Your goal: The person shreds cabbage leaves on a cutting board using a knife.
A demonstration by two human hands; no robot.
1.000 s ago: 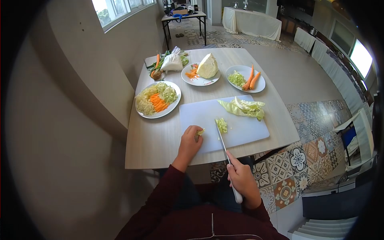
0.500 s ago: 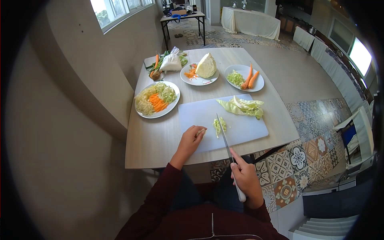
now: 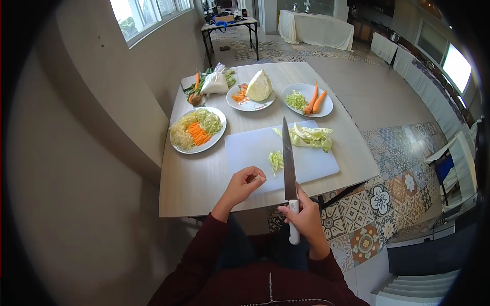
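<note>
My right hand [image 3: 305,217] is wrapped around the white handle of a kitchen knife [image 3: 289,166], its broad blade turned flat and pointing away over the cutting board. My left hand [image 3: 244,187] is curled, thumb and fingers pinched together at the near edge of the white cutting board [image 3: 247,149]. Something small and pale may be between those fingertips, but I cannot make it out. Shredded cabbage [image 3: 275,161] lies in a little heap left of the blade. Behind the blade and to its right, loose cabbage leaves [image 3: 312,137] rest along the board's far edge.
A plate [image 3: 223,130] of shredded vegetables and carrot strips stands left of the board. Farther back are a cabbage wedge [image 3: 259,85] on a plate, whole carrots [image 3: 318,102] with shredded cabbage on another, and a white plastic bag [image 3: 215,82] among vegetables. A wall [image 3: 127,102] borders the left side.
The knife has lifted from beside the shredded cabbage and rolled so its flat side shows. My right hand has shifted up and slightly left; my left hand remains pinched near the board's edge.
</note>
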